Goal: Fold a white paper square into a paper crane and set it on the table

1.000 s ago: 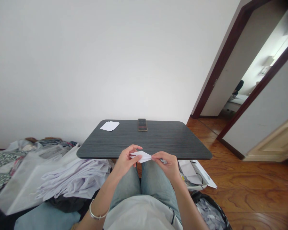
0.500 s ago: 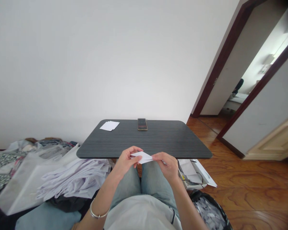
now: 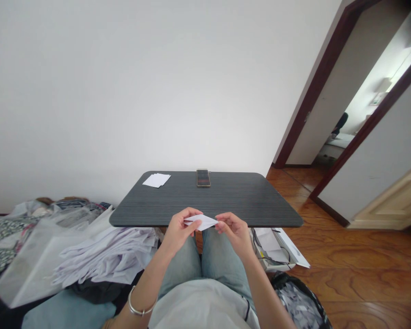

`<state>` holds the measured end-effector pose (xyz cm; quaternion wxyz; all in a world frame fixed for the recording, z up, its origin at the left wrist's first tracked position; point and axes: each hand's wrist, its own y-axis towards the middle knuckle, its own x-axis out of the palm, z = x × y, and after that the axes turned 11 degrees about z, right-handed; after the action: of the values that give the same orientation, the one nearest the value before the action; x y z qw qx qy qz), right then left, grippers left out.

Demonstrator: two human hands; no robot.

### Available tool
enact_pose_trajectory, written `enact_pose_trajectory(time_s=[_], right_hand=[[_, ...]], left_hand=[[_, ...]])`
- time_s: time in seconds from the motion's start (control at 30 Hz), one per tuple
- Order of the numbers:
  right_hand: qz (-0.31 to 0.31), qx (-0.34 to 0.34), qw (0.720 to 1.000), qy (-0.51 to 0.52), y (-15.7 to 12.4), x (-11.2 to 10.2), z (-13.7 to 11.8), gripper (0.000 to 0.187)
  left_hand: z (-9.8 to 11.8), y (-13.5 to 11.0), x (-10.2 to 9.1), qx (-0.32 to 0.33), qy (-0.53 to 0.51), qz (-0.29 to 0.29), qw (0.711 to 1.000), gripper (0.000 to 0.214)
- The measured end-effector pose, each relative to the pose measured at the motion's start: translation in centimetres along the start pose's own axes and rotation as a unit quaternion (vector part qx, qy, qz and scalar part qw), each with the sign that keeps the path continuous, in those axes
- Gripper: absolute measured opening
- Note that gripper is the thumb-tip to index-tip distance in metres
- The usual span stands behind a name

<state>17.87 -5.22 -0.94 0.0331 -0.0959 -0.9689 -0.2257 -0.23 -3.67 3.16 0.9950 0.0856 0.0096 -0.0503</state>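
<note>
A folded white paper triangle (image 3: 201, 222) sits between my hands, just over the near edge of the dark grey table (image 3: 246, 201). My left hand (image 3: 181, 230) is shut on its left end, with the fingers over the top. My right hand (image 3: 233, 233) pinches the pointed right tip. Part of the paper is hidden by my fingers. Both hands are above my denim-clad knees (image 3: 188, 260). A silver bangle (image 3: 139, 304) circles my left wrist. Farther back on the table lie a small stack of white paper sheets (image 3: 156, 180) and a phone (image 3: 203, 178).
To the left, white sheeting and plastic bags (image 3: 102, 251) are heaped. A white box with cables (image 3: 270, 246) stands to the right below the table edge, near a dark bag (image 3: 299, 304). Wooden floor (image 3: 356, 269) runs right to a doorway (image 3: 349, 91).
My right hand has shifted slightly up and toward the paper's tip. The paper now lies a little flatter and looks wider between my hands.
</note>
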Motion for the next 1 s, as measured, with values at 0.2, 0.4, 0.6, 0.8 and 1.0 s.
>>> enact_pose_trajectory(time_s=[0.2, 0.4, 0.6, 0.8, 1.0], right_hand=[[-0.006, 0.096, 0.991, 0.089, -0.3, 1.1, -0.2, 0.017], [0.013, 0.125, 0.987, 0.102, -0.3, 1.4, -0.2, 0.017], [0.015, 0.145, 0.985, 0.089, -0.4, 1.7, -0.4, 0.018], [0.032, 0.148, 0.983, 0.102, -0.6, 2.3, -0.4, 0.019], [0.036, 0.142, 0.983, 0.114, -0.7, 2.3, -0.5, 0.019]], left_hand=[[-0.4, 0.0, 0.1, 0.021, 0.020, -0.009, 1.000, 0.025], [-0.9, 0.1, 0.3, 0.006, 0.036, -0.011, 0.999, 0.025], [-1.4, 0.2, 0.2, 0.020, 0.062, 0.006, 0.998, 0.024], [-1.4, 0.1, 0.6, 0.006, 0.015, 0.013, 1.000, 0.022], [-1.3, 0.0, 0.7, -0.020, -0.035, -0.015, 0.999, 0.021]])
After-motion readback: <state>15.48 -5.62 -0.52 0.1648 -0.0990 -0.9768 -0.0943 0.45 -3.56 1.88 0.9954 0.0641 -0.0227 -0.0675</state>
